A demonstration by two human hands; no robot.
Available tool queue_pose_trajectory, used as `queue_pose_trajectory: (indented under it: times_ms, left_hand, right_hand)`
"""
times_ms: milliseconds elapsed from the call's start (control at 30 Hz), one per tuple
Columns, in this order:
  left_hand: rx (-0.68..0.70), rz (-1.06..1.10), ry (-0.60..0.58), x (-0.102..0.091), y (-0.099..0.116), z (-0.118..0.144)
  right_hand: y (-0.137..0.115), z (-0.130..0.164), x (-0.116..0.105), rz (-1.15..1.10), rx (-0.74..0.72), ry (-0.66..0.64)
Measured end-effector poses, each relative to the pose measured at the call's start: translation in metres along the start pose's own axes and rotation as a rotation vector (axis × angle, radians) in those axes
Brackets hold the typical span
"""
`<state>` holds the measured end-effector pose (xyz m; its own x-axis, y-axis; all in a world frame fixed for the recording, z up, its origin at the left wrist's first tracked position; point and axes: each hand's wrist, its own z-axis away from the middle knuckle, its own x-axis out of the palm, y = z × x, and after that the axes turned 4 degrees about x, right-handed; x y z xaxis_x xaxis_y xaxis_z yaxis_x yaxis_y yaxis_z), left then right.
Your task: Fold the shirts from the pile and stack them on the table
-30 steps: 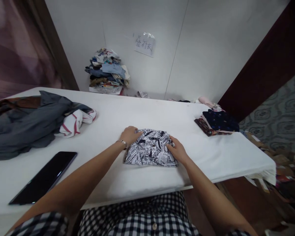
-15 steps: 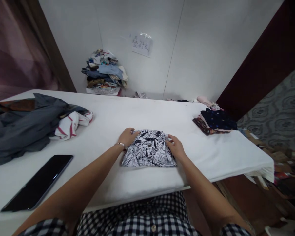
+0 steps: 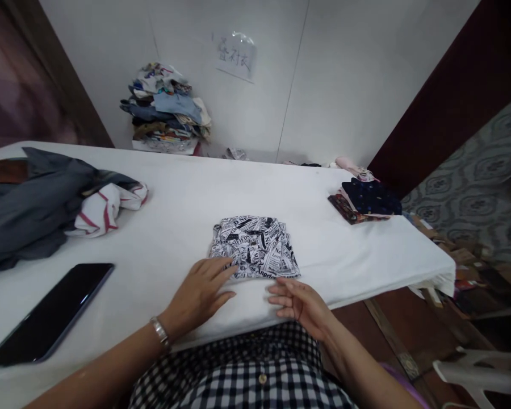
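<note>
Neither hand grips anything. Left hand (image 3: 202,289): flat on the white table (image 3: 187,199), fingers spread, fingertips (image 3: 227,267) at the near-left edge of the folded newsprint-pattern shirt (image 3: 255,247); whether they touch the cloth, cannot tell. Right hand (image 3: 300,301): open, fingers loosely extended, at the near edge of the table, just below the shirt's near-right corner, apart from it. One bracelet (image 3: 159,331) on the left wrist.

Left to right across the table:
- One heap of grey clothing (image 3: 29,207) at the far left, unfolded, spilling past the frame edge.
- One white garment with red stripes (image 3: 106,207), crumpled, lying against the right side of the grey heap.
- One black phone (image 3: 46,315), screen dark, lying flat near the front-left edge, well apart from the hands.
- One folded shirt, black lettering on white, a neat rectangle near the table's front middle, between the two hands and just beyond them.
- One small stack of folded dark garments (image 3: 368,200) at the far-right corner, a navy dotted piece on top, a brown patterned piece under it.

Behind the table, against the white wall: one tall pile of mixed clothes (image 3: 166,111) at left, one paper sign (image 3: 235,54) with handwritten characters, taped up to the pile's right.

Person's own checked shirt (image 3: 247,375) fills the bottom middle.
</note>
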<state>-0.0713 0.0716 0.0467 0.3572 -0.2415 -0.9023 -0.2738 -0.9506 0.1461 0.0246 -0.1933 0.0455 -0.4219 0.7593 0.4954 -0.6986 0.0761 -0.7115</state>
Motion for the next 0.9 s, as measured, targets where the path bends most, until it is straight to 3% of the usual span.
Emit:
queue_pose_trajectory:
  times_ms: [100,300,467,567,700,900]
  left_hand:
    - [0.088,-0.081,-0.072,0.007,0.008,-0.016]
    - [0.113,-0.053,-0.153,0.008,-0.003,-0.051]
    - [-0.005,0.058,-0.070,-0.010,-0.010,-0.068]
    - [0.005,0.014,-0.043,-0.014,-0.002,-0.066]
    - [0.143,-0.064,-0.093,-0.003,0.018,-0.050]
    - [0.196,-0.089,0.002,0.015,0.030,-0.033]
  right_hand:
    - [0.003,-0.008,0.004,-0.022,0.037,-0.039]
    - [0.009,-0.012,0.015,-0.076,0.085,-0.114]
    - [0.009,-0.021,0.026,-0.172,0.083,-0.147]
    - [0.004,-0.035,0.035,-0.250,0.023,-0.171]
    - [-0.002,-0.057,0.050,-0.299,-0.027,-0.190]
    - [0.008,-0.079,0.063,-0.295,-0.086,0.006]
